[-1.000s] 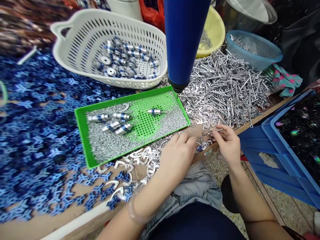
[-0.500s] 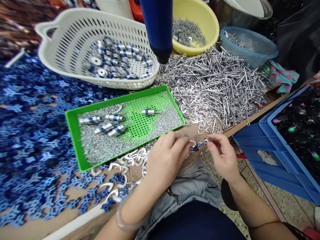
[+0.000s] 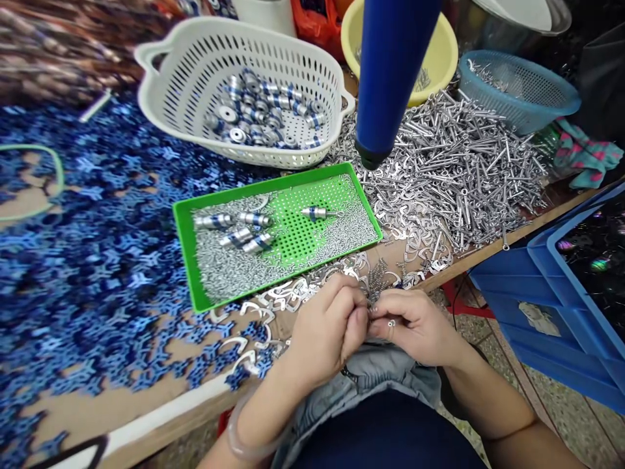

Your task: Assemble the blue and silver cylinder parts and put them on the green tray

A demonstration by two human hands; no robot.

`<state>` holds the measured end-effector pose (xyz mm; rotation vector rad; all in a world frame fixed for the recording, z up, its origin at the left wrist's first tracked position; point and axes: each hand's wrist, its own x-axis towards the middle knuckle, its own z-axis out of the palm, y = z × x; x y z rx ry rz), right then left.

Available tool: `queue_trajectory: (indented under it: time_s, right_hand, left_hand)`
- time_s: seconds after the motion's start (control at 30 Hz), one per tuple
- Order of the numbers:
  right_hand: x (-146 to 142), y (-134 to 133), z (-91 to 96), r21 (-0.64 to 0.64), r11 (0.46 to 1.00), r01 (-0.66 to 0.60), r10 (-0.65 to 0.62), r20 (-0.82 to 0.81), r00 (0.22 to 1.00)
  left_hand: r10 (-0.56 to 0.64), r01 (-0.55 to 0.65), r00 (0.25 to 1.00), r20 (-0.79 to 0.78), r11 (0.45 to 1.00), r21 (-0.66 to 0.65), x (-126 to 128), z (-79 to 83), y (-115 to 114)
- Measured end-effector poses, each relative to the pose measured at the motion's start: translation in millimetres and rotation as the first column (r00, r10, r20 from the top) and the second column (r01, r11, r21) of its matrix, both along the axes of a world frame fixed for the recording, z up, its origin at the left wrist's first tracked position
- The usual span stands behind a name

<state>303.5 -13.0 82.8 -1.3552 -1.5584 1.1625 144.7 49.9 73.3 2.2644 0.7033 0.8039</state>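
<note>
My left hand (image 3: 332, 329) is closed, its fingers curled against the thumb; whatever they grip is hidden. Fingertip to fingertip with it, my right hand (image 3: 415, 326) pinches a small silver metal piece with a round eye (image 3: 391, 323), most of it covered by the fingers. Both hands meet above my lap at the table's front edge. Just beyond them lie small springs (image 3: 377, 275) and flat silver hooks (image 3: 293, 293). Behind my left hand sits a green tray (image 3: 183, 260) with tiny metal bits and several silver-blue cylinders (image 3: 256, 242).
A blue cylindrical tool (image 3: 395, 71) hangs over the table. Behind are a white basket (image 3: 166, 85) of cylinders, a yellow bowl (image 3: 442, 49) and a light-blue basket (image 3: 532, 98). Eye-ended rods (image 3: 469, 169) are heaped right, blue three-armed pieces (image 3: 122, 260) left. A blue crate (image 3: 517, 280) stands right.
My right hand has moved left and in toward me, and now meets my left hand. The small eye now shows at its fingers. The view has shifted, so the table's things appear displaced.
</note>
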Motion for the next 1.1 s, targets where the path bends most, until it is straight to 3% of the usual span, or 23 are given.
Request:
queue_trajectory:
  time_s: [0.1, 0.2, 0.27, 0.37, 0.5, 0.73, 0.83, 0.9, 0.93, 1.0, 1.07, 1.1]
  right_hand:
    - [7, 1, -6.0, -0.001, 0.984, 0.179, -0.174, 0.23, 0.958]
    - [19, 4, -14.2, 0.04, 0.921, 0.388, -0.335, 0.589, 0.736]
    - [22, 5, -14.4, 0.066, 0.917, 0.392, -0.329, 0.682, 0.653]
    - [15, 1, -3.5, 0.162, 0.938, 0.307, -0.342, 0.584, 0.737]
    - [-1, -5, 13.7, 0.304, 0.948, 0.097, -0.231, 0.444, 0.866]
    - [-7, -4, 14.0, 0.338, 0.941, 0.031, -0.215, 0.522, 0.825]
    - [-9, -3, 10.2, 0.326, 0.945, 0.001, -0.163, 0.471, 0.867]
    - [-8, -3, 6.2, 0.305, 0.947, 0.096, -0.192, 0.302, 0.934]
    - [-7, -3, 3.9, 0.267, 0.946, 0.181, -0.23, 0.166, 0.959]
    - [-5, -4, -0.5, 0.112, 0.939, 0.326, -0.308, -0.153, 0.939]
    - [-2, -5, -3.5, -0.036, 0.934, 0.354, -0.342, -0.371, 0.863]
    - [-2, -6, -4.1, -0.065, 0.935, 0.347, -0.343, -0.404, 0.848]
  left_hand:
    - [0.104, -0.097, 0.994, 0.044, 0.985, -0.141, -3, -2.2, 0]
    - [0.126, -0.1, 0.99, 0.065, 0.947, -0.306, -4, -3.5, 1]
    - [0.087, -0.054, 0.994, 0.066, 0.917, -0.395, -5, -3.6, 1]
    - [0.061, -0.019, 0.996, 0.071, 0.873, -0.487, -5, -2.9, 1]
    - [0.042, 0.012, 0.995, 0.087, 0.842, -0.54, -6, -2.0, 1]
    - [0.029, -0.002, 0.999, 0.045, 0.867, -0.499, -7, -1.3, -1]
    - [0.027, -0.005, 0.999, 0.034, 0.842, -0.54, -9, 1.2, -2]
    - [0.04, 0.024, 0.996, 0.08, 0.744, -0.668, -11, 2.5, -3]
    - [0.06, 0.055, 0.99, 0.124, 0.656, -0.753, -12, 2.7, -3]
    - [0.149, 0.159, 0.959, 0.241, 0.42, -0.893, -14, 2.1, -3]
    - [0.253, 0.283, 0.909, 0.331, 0.208, -0.936, -16, 0.8, -4]
    - [0.285, 0.323, 0.891, 0.352, 0.144, -0.935, -17, 0.3, -5]
